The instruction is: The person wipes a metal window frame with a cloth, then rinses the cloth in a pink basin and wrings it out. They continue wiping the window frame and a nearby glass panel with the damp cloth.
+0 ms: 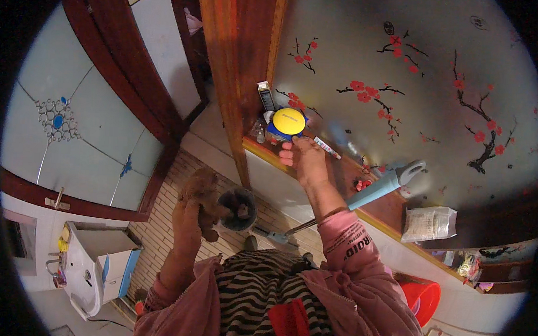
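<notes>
My left hand (188, 215) is closed round a crumpled, fuzzy brown cloth (202, 192), held above the tiled floor. My right hand (309, 160) reaches to the wooden ledge (355, 171), fingers loosely bent and apart, with nothing visible in its grasp. Just beyond its fingertips sits a round yellow-lidded container (289, 121) on a blue base; whether the fingers touch it is hard to tell. A slim white patterned tube (327, 147) lies beside the hand. Behind the container a small dark box (265, 96) leans at the corner post.
A dark bin (238, 208) stands on the floor beyond my left hand. A blue-handled pole (375, 191) leans against the ledge by my right forearm. On the ledge's right rests a white packet (429, 224). A red bucket (424, 299) and a washbasin (84, 277) flank me.
</notes>
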A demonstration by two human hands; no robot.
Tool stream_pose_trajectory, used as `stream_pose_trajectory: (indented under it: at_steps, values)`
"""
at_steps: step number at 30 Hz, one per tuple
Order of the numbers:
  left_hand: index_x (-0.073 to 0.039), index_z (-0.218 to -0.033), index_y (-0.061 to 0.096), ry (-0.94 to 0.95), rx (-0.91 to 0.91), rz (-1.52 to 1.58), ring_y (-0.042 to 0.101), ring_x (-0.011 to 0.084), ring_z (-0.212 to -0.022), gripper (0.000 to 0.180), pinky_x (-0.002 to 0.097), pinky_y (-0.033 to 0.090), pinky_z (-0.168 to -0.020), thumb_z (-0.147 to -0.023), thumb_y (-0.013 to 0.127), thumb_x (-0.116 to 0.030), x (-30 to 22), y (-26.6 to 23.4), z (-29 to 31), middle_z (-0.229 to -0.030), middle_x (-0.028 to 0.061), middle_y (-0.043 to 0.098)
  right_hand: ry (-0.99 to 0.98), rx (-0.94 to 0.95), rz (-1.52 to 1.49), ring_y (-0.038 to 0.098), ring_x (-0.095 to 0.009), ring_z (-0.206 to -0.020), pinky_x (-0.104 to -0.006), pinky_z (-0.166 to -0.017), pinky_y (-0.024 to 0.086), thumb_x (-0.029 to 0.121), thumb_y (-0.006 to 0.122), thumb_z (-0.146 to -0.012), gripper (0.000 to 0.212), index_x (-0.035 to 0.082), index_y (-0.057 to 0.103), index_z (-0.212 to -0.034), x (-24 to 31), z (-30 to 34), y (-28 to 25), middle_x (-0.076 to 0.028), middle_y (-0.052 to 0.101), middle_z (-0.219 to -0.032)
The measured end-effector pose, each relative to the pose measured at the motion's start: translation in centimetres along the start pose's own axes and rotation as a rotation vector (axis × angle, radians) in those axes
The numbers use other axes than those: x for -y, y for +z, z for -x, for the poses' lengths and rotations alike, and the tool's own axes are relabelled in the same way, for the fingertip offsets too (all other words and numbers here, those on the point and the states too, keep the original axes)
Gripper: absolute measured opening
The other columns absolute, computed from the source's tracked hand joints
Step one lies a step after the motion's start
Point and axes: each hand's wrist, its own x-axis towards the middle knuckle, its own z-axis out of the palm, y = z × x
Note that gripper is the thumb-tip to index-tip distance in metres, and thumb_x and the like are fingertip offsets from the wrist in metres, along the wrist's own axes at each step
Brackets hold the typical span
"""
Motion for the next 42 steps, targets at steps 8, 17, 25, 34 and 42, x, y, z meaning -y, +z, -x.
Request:
stream_pose_trajectory:
  at_steps: [8,17,25,34,42]
  values:
    - [0.001,-0.147,0.051,0.414,0.071,-0.293,0.062,0.0283,-0.116,0.049,0.0447,0.051,-0.101,-0.105,0.051,-0.025,0.2,2.2,-2.9,-0.148,0.0171,0.054,-0.155,0.083,-0.1,0.077,-0.03,-0.089,-0.0374,-0.072,0.064,0.007,0.057,-0.1,0.008,0.002,0.052,-0.105,1.2,4.7,1.0,-0.017,0.07,-0.104]
    - [0.006,-0.136,0.058,0.986,0.246,-0.967,0.035,0.0628,-0.134,0.059,0.069,0.028,-0.115,-0.091,0.067,-0.03,-1.1,10.3,-4.3,-0.155,0.0318,0.033,-0.47,0.296,0.199,0.056,-0.009,-0.094,-0.0272,-0.084,0.049,0.005,0.07,-0.095,0.018,0.006,0.055,-0.106,-1.7,12.6,1.5,0.0,0.063,-0.102]
    - [0.008,-0.135,0.058,0.878,0.201,-0.757,0.045,0.0524,-0.131,0.061,0.0571,0.036,-0.113,-0.085,0.071,-0.025,0.0,9.4,-4.3,-0.147,0.0334,0.042,-0.591,0.326,0.276,0.055,-0.009,-0.087,-0.0269,-0.076,0.05,0.011,0.083,-0.088,0.032,0.005,0.056,-0.105,-3.6,15.1,1.1,-0.002,0.062,-0.096]
    - [0.005,-0.122,0.063,0.386,0.094,-0.492,0.062,0.035,-0.111,0.033,0.044,0.048,-0.1,-0.097,0.06,-0.015,0.4,8.5,-4.6,-0.125,0.0246,0.063,-0.511,0.292,0.36,0.049,-0.007,-0.081,-0.0235,-0.074,0.047,0.002,0.075,-0.091,0.024,0.005,0.053,-0.099,-6.1,15.3,0.0,0.001,0.055,-0.091]
    - [0.003,-0.118,0.064,-0.012,0.01,-0.169,0.067,0.0193,-0.091,0.034,0.0345,0.053,-0.084,-0.107,0.053,-0.027,-0.2,7.7,-6.5,-0.105,0.0123,0.071,-0.2,0.44,0.025,0.07,-0.017,-0.098,-0.0316,-0.087,0.055,-0.007,0.062,-0.096,0.018,0.005,0.052,-0.106,-5.3,16.0,-0.4,-0.006,0.064,-0.1]
